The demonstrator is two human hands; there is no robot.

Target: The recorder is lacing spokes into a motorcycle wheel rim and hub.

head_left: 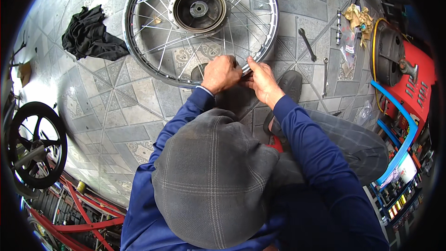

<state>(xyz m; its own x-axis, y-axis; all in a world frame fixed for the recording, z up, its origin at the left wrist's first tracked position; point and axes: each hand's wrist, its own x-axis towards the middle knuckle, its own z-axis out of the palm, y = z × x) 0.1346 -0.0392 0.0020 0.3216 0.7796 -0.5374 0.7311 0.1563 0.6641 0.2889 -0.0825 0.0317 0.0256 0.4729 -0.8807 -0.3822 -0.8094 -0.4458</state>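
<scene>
A spoked wheel (275,21) with a silver rim, black outer edge and dark open hub (200,10) is in front of me. My left hand (222,74) is curled closed at the wheel's near side, among the spoke ends just inside the rim. What its fingers pinch is hidden under the knuckles. Close to its right, my right hand (264,81) grips the near right part of the rim. The thumb lies on top, and the other fingers are mostly out of sight below.
Right of the wheel lie two wrenches, a dark one (307,45) and a slim one (325,78), near a plastic bag (347,50). Black cloth (93,35) lies left. A red stand (420,83) is far right, a black wheel (37,145) far left. My shoe (291,88) is near the rim.
</scene>
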